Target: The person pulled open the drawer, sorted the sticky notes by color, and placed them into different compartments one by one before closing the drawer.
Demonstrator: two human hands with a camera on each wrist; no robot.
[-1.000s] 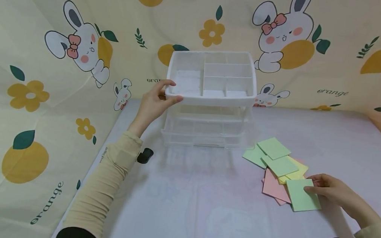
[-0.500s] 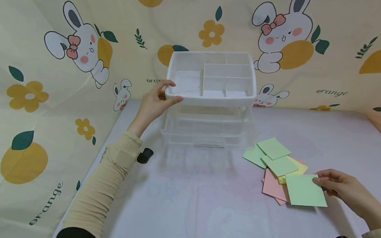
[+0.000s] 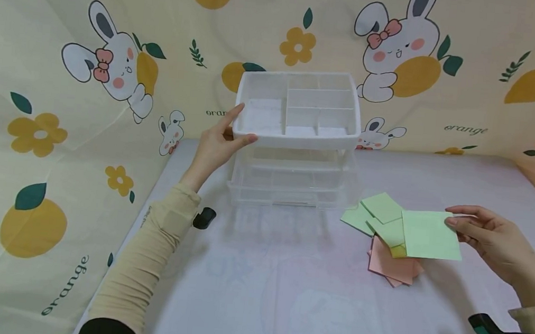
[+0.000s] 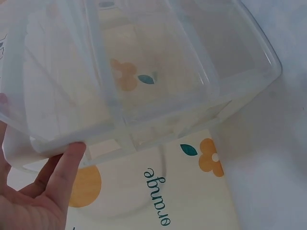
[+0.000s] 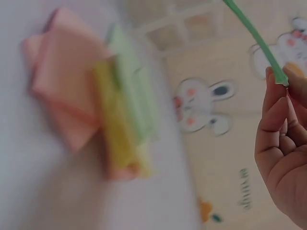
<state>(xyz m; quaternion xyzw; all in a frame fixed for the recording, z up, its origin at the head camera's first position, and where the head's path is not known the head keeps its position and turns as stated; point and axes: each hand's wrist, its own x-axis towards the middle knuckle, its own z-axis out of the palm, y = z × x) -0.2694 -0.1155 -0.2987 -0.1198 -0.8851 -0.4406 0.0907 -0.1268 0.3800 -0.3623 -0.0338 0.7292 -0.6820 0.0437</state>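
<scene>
Right hand (image 3: 497,243) is rising, lifting a green square (image 3: 431,235) off the pink squares (image 3: 392,263), which are showing more, below and left of its fingertips. Yellow squares (image 3: 399,251), left of those fingers, are slipping further behind the lifted one. Left hand (image 3: 214,149): index finger is straightening at the white tray (image 3: 305,141).

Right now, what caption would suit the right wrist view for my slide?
Right hand pinches a green sheet, seen edge-on; blurred pink, yellow and green sheets lie overlapping.

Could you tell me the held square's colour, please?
The square is light green, clearest in the head view.
</scene>
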